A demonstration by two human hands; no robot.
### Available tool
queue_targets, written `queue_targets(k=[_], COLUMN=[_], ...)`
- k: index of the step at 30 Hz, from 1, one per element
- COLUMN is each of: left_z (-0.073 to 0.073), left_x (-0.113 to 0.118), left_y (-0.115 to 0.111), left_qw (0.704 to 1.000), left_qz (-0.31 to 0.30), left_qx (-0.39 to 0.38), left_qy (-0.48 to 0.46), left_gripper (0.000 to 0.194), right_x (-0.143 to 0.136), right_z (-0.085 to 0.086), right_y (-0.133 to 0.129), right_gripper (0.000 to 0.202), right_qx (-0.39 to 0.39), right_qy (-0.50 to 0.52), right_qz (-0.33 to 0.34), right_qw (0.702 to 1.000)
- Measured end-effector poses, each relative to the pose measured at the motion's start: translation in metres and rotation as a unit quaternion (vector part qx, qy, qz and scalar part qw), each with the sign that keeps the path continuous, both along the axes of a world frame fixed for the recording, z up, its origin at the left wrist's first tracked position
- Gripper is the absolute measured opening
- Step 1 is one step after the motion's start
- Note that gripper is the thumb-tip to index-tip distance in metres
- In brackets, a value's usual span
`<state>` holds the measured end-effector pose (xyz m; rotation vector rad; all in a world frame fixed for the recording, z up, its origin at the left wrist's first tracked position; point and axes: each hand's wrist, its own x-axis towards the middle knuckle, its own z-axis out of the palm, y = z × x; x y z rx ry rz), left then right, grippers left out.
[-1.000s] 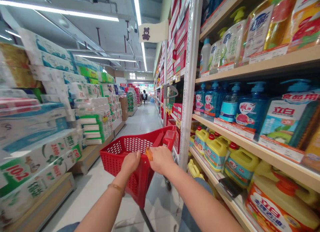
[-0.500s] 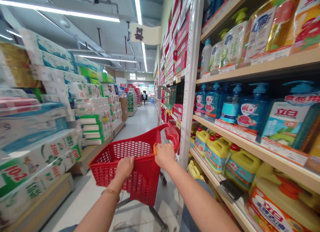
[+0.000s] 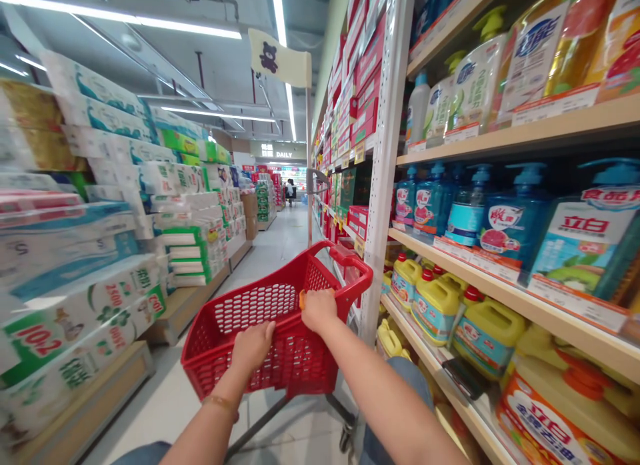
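A red plastic shopping cart (image 3: 260, 298) with a perforated basket stands at an angle in front of me. My left hand (image 3: 253, 345) is closed over the basket's near rim, its thumb lying along the top. Further right, my right hand (image 3: 319, 310) grips the same rim. A small orange piece (image 3: 302, 298) shows by its fingers; what it belongs to I cannot make out. The cart's red handle (image 3: 353, 261) sticks out to the right, close to a white shelf post (image 3: 383, 165), and neither hand is on it. The basket's floor is mostly hidden.
Shelves on the right hold blue pump bottles (image 3: 510, 215) and yellow jugs (image 3: 435, 308). Stacked paper packs (image 3: 85, 325) line the left side on low platforms. A bear flag (image 3: 280, 58) tops a thin pole behind the cart. A tiled aisle (image 3: 285, 235) runs ahead.
The cart has swung round, its handle end moving right so that more of the handle shows. The flag has shifted left and tilted. Both hands have kept hold of the rim.
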<state>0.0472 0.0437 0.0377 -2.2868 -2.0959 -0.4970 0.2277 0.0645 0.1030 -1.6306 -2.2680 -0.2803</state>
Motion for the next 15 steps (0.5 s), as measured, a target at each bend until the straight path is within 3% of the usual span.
queue_targets(k=[3, 6, 8, 12, 15], left_z=[-0.004, -0.003, -0.001, -0.004, -0.01], left_x=[0.011, 0.02, 0.016, -0.004, -0.007], left_y=[-0.011, -0.02, -0.025, -0.039, -0.049], left_qw=[1.0, 1.0, 0.999, 0.996, 0.992], left_qz=[0.018, -0.002, -0.019, 0.041, 0.085], left_qx=[0.006, 0.0, -0.018, -0.051, -0.014], left_qy=[0.009, 0.011, 0.019, 0.062, 0.089], left_gripper=[0.048, 0.043, 0.044, 0.054, 0.054], right_x=[-0.014, -0.023, -0.018, 0.002, -0.006], right_z=[-0.01, -0.023, -0.027, -0.03, -0.04], right_y=[-0.005, -0.012, -0.012, -0.004, -0.009], right_gripper=[0.028, 0.026, 0.023, 0.024, 0.025], right_qx=[-0.006, -0.022, -0.025, 0.004, 0.016], right_qy=[-0.005, -0.005, 0.005, 0.04, 0.06], right_qz=[0.011, 0.099, 0.124, 0.051, 0.039], right_qw=[1.0, 0.995, 0.992, 0.998, 0.997])
